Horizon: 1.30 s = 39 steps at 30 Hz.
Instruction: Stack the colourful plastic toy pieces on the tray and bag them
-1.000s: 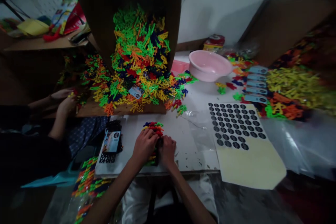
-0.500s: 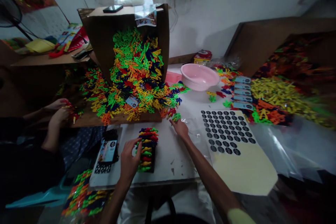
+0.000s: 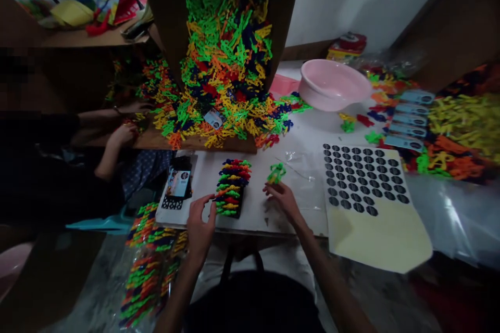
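Observation:
My left hand [image 3: 201, 223] is at the left side of a black holder [image 3: 241, 203]. Its thumb and index finger are apart, with the fingertips at the ends of the lower figures. Across the holder lie rows of small plastic figures [image 3: 230, 187] in green, yellow, red, orange and dark blue. On the right, my right hand [image 3: 284, 199] has its fingers closed at a green plastic figure [image 3: 277, 170], with a bit of yellow beside it. The exact grip is partly hidden. Both are over the white table [image 3: 260, 213].
A heap of figures [image 3: 226, 83] spills from a cardboard box behind. Right are a sticker sheet [image 3: 375, 234], clear bags [image 3: 300, 177], a pink basin [image 3: 332, 104] and printed cards [image 3: 408, 122]. Left, a black holder with a card [image 3: 177, 184] lies near another person's hands [image 3: 123, 135].
My right hand has drawn back from the heap's edge towards me, bringing the green figure. My left hand stays by the holder. The view has tilted down; the other person's hands have shifted.

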Available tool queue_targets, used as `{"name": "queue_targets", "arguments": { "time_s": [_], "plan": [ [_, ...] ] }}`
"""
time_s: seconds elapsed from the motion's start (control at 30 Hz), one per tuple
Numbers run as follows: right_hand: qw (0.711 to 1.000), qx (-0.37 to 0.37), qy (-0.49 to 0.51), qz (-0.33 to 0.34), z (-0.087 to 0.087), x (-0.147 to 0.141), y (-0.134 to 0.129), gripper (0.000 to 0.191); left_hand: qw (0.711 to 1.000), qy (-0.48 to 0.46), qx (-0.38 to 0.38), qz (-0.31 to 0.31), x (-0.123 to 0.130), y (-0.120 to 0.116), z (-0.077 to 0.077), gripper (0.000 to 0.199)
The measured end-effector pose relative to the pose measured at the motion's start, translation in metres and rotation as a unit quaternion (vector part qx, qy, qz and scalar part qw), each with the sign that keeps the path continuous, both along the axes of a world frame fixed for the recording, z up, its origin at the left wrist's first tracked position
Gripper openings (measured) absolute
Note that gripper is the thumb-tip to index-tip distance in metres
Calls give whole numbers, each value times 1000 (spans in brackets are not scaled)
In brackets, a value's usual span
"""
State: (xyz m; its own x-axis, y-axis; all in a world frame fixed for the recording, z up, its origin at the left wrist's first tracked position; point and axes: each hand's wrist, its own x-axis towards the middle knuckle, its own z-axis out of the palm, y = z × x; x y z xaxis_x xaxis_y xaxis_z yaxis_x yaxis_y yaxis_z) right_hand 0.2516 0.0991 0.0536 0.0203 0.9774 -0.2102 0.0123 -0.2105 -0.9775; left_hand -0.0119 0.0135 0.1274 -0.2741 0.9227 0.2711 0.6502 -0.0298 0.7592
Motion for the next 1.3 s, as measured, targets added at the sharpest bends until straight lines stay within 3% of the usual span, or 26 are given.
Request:
{"name": "queue_targets", "arguments": {
  "time_s": [0.13, 0.27, 0.4, 0.5, 0.63, 0.8, 0.87, 0.97, 1.13, 1.3],
  "plan": [
    [998, 57, -34, 12, -8, -38, -28, 33, 995, 67, 42, -60, 15, 8, 7, 22],
    [978, 165, -125, 30, -23, -63, -30, 22, 985, 123, 41, -110, 31, 19, 12, 28],
    [959, 215, -182, 18, -36, -77, -28, 22, 970, 170, 29, -174, 42, 36, 17, 39],
    [956, 214, -198, 20, -42, -82, -26, 24, 942, 232, 10, -240, 45, 53, 20, 44],
    [962, 184, -204, 0, -47, -90, -23, 22, 894, 322, -14, -310, 40, 76, 22, 22],
    [968, 150, -193, -65, -47, -106, -24, 20, 874, 309, -2, -375, 27, 90, 22, 22],
    [969, 130, -184, -96, -46, -113, -24, 21, 888, 292, 12, -355, 23, 88, 22, 27],
    [970, 100, -175, -138, -48, -119, -24, 23, 912, 305, 17, -273, 20, 77, 22, 27],
    [970, 131, -174, -107, -53, -117, -25, 24, 884, 396, 8, -249, 24, 59, 20, 30],
    [962, 156, -204, -86, -54, -113, -27, 24, 881, 405, 18, -245, 26, 55, 14, 22]
  ]
}}
